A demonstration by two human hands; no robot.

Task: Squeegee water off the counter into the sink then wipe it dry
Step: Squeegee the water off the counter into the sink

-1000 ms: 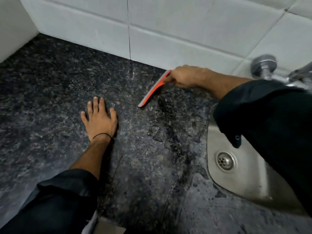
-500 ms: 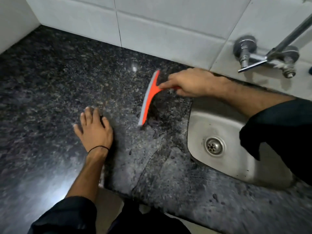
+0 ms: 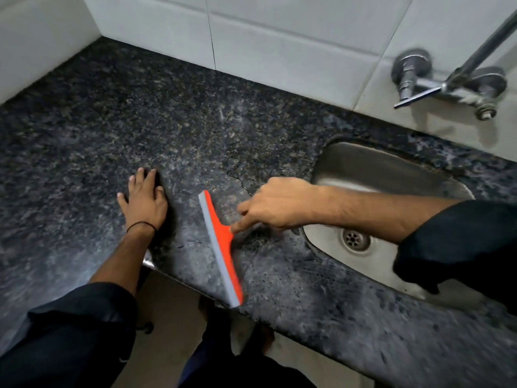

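One squeegee is gripped at its handle by the closed right hand, blade axis running front-to-back, sink lying rightward; left hand is pressed flat, empty.

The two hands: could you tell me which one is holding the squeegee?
The right hand grips the orange squeegee; the left hand rests flat on the counter.

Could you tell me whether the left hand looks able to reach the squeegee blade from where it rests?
Probably yes: the left hand lies flat on the counter, and nothing stands between it and the squeegee.
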